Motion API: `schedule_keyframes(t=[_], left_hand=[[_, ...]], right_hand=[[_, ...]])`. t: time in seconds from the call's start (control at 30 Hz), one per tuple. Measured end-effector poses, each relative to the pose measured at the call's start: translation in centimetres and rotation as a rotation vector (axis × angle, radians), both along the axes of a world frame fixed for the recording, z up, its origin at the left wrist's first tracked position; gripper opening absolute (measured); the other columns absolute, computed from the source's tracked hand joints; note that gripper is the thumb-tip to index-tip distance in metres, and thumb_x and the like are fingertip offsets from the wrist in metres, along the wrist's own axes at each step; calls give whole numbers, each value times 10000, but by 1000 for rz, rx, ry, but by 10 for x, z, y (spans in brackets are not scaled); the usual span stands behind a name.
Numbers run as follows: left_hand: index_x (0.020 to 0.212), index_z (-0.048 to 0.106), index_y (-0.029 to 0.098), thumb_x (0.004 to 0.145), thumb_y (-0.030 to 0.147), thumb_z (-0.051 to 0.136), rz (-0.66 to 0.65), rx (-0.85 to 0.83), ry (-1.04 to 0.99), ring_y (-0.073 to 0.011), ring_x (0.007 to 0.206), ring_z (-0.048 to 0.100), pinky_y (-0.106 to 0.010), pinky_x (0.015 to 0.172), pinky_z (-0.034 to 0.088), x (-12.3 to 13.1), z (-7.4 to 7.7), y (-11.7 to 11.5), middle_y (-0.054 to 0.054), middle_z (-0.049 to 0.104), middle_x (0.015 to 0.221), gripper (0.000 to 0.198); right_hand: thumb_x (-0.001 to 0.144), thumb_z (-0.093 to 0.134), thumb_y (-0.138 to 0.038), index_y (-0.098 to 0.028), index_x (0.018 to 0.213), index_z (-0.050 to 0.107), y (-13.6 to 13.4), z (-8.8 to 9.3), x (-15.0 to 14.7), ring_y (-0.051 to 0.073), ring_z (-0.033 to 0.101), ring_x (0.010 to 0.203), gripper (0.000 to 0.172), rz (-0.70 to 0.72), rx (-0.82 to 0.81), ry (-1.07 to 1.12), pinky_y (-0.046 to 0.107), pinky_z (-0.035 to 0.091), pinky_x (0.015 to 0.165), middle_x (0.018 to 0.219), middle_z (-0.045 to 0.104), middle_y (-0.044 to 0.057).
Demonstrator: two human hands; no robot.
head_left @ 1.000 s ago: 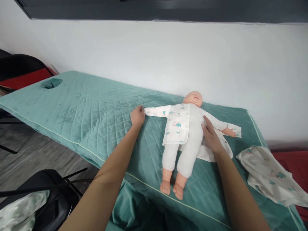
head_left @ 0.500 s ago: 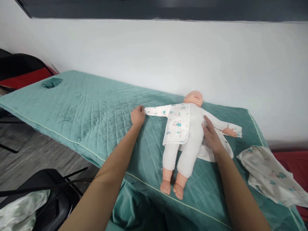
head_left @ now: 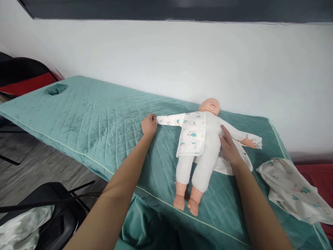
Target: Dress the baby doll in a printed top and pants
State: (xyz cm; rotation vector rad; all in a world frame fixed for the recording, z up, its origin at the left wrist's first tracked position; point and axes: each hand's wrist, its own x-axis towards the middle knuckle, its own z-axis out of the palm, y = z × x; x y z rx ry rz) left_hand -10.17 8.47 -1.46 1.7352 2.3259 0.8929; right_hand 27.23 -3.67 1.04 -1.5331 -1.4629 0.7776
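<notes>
A baby doll (head_left: 205,152) with a white cloth body lies on its back on a teal quilted table cover (head_left: 99,118). It wears a white printed baby jacket (head_left: 191,133), folded over one side of the chest and spread flat under the other side. My left hand (head_left: 149,125) is closed on the cuff of the jacket's outstretched sleeve. My right hand (head_left: 229,147) lies flat with fingers stretched out against the doll's side, on the open half of the jacket.
A second printed cloth (head_left: 291,189) lies at the table's right end. A face hole (head_left: 55,89) dents the cover at the far left. Black chairs (head_left: 49,215) stand at the lower left, and a red-seated one (head_left: 26,81) at the far left. A white wall runs behind.
</notes>
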Motion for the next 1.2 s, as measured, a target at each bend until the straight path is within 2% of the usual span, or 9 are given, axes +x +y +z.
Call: schedule_keyframes(t=[0.43,0.6,0.67,0.73,0.83,0.93,1.0,1.07,1.2], left_hand=[[1238,681,197,996,279,378,-7,4,-2,-286,1134,659,-397,988,490,-1,0,0,-111,735,1189,397],[1223,670,193,952,132,407,-106,131,53,-261,1317,544,-418,1109,426,11,16,-6,-95,645,1378,382],[1217,664,186,941,98,413,-243,254,93,-249,1334,522,-421,1142,404,34,31,-10,-94,618,1411,384],[1245,644,178,952,98,405,-412,352,107,-228,1313,537,-394,1151,403,74,52,-15,-101,624,1391,387],[1272,622,193,977,114,384,-757,392,145,-193,1284,552,-350,1138,412,155,86,-25,-71,650,1349,387],[1402,531,193,969,110,420,-1094,281,298,-197,1377,477,-351,1131,408,237,113,-36,-67,545,1495,454],[1487,446,202,950,98,462,-1228,175,447,-250,1419,431,-403,1081,438,283,119,-42,-88,431,1591,547],[1425,524,190,947,86,467,-1355,40,623,-275,1368,477,-423,1038,449,316,116,-46,-117,515,1515,493],[1262,656,161,930,122,539,-1384,-199,788,-316,1257,570,-437,977,466,354,100,-41,-157,629,1366,355]], right_hand=[[902,474,-741,-306,1589,353,1,0,0,340,228,1562,822,14,9,1,548,152,1297,1673,296,18],[907,472,-737,-323,1584,357,1,1,0,350,245,1555,802,15,-3,3,568,185,1282,1667,312,27],[904,478,-739,-336,1579,363,2,1,0,344,251,1554,795,15,-5,1,560,191,1281,1666,313,24],[906,474,-740,-301,1583,356,2,2,-1,314,244,1560,815,20,0,-6,523,183,1290,1671,305,41],[916,464,-722,-228,1583,347,3,4,-2,272,235,1566,838,28,18,-12,468,188,1295,1672,302,78],[954,448,-627,-179,1529,429,5,2,0,273,331,1528,729,67,64,-23,474,242,1277,1611,413,123],[968,422,-537,-150,1451,523,6,-1,3,301,419,1475,628,115,92,-55,514,282,1255,1524,524,151],[955,407,-460,-147,1416,562,6,-6,6,323,438,1460,578,172,117,-111,551,283,1247,1483,566,154],[942,417,-350,-174,1538,426,4,-10,9,315,300,1539,621,232,162,-197,542,207,1277,1605,424,112]])
